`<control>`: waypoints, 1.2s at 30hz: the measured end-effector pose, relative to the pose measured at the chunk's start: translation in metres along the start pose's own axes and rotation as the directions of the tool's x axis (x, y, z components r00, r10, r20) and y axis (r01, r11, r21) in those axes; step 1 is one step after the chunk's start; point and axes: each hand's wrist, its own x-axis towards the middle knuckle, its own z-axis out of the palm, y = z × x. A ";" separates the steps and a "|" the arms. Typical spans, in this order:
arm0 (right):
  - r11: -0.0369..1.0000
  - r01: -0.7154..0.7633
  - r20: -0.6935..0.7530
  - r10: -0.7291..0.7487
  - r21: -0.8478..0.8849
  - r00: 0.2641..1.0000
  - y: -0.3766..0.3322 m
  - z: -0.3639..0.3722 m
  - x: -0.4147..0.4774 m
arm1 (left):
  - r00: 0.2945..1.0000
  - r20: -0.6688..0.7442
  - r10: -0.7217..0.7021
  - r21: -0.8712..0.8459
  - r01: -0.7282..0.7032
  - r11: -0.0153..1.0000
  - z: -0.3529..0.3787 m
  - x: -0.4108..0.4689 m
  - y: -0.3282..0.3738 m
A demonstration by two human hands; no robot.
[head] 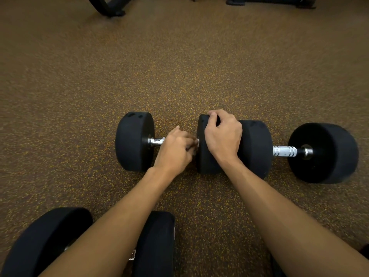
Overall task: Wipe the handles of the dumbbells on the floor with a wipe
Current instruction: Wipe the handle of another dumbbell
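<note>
Two black dumbbells lie end to end on the speckled floor. The left dumbbell [134, 140] has a chrome handle [156, 141]; my left hand [175, 150] is closed around the right part of that handle, with a small bit of whitish wipe [196, 143] showing at the fingertips. My right hand [222, 134] rests curled over the top of this dumbbell's right head [203, 162]. The right dumbbell [323, 152] lies beside it, its chrome handle [285, 151] bare. A third dumbbell [50, 240] lies near me at the bottom left, its handle mostly hidden by my left forearm.
Black equipment feet [111, 7] stand at the top left, and another black base [271, 1] runs along the top right. Brown speckled rubber floor [179, 66] stretches between them and the dumbbells.
</note>
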 end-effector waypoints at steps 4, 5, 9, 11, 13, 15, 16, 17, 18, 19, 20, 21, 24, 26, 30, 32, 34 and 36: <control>1.000 0.002 0.007 -0.002 0.001 1.000 0.001 0.001 0.001 | 0.979 0.070 -0.190 -0.042 0.193 0.980 -0.007 0.009 0.008; 1.000 0.002 0.009 -0.002 -0.002 1.000 0.001 0.001 0.001 | 0.964 0.113 -0.242 -0.027 0.247 0.969 -0.008 0.014 0.010; 1.000 0.000 0.009 0.000 -0.008 1.000 0.002 0.002 0.001 | 0.884 0.324 -0.337 0.040 0.343 0.938 -0.015 0.034 0.004; 1.000 0.000 0.005 0.000 0.002 1.000 0.002 0.002 0.001 | 0.865 0.350 -0.360 0.055 0.365 0.929 -0.021 0.038 -0.004; 1.000 0.005 -0.002 -0.005 0.004 1.000 0.003 0.002 0.000 | 0.874 0.324 -0.363 0.064 0.363 0.930 -0.024 0.039 -0.008; 1.000 0.011 -0.009 -0.011 -0.001 1.000 0.004 0.003 0.000 | 0.874 0.327 -0.360 0.062 0.360 0.931 -0.023 0.041 -0.004; 1.000 0.014 -0.007 -0.014 -0.006 1.000 0.004 0.003 0.000 | 0.868 0.339 -0.362 0.062 0.364 0.929 -0.020 0.042 -0.001; 1.000 0.014 -0.005 -0.014 -0.011 1.000 0.004 0.004 0.001 | 0.865 0.351 -0.358 0.059 0.361 0.931 -0.018 0.042 0.002; 1.000 0.012 -0.003 -0.012 -0.017 1.000 0.005 0.004 0.002 | 0.862 0.362 -0.354 0.053 0.360 0.931 -0.017 0.042 0.004; 1.000 0.010 -0.001 -0.010 -0.021 1.000 0.005 0.004 0.002 | 0.863 0.364 -0.352 0.048 0.360 0.932 -0.018 0.040 0.004; 1.000 0.010 0.002 -0.010 -0.019 1.000 0.005 0.005 0.003 | 0.864 0.358 -0.353 0.049 0.360 0.932 -0.019 0.039 0.002; 1.000 0.012 0.003 -0.012 -0.017 1.000 0.006 0.005 0.003 | 0.867 0.347 -0.358 0.058 0.361 0.931 -0.022 0.037 -0.001; 1.000 0.018 -0.002 -0.018 -0.012 1.000 0.005 0.005 0.001 | 0.871 0.314 -0.378 0.121 0.358 0.926 -0.029 0.036 -0.005; 1.000 0.023 -0.004 -0.023 0.000 1.000 0.005 0.004 0.000 | 0.869 0.339 -0.360 0.104 0.345 0.933 -0.024 0.039 -0.002; 1.000 0.019 -0.001 -0.019 0.012 1.000 0.004 0.004 0.000 | 0.895 0.321 -0.310 0.029 0.318 0.948 -0.015 0.037 0.002; 1.000 0.019 -0.002 -0.019 0.011 1.000 0.003 0.003 0.001 | 0.932 0.262 -0.252 -0.058 0.276 0.959 -0.016 0.030 0.000; 1.000 0.018 -0.007 -0.018 0.009 1.000 0.003 0.003 0.001 | 0.968 0.206 -0.142 -0.129 0.170 0.977 -0.018 0.021 -0.002; 1.000 0.020 -0.006 -0.020 0.013 1.000 0.003 0.003 0.000 | 0.990 0.140 0.005 -0.118 0.012 0.993 -0.016 0.012 -0.007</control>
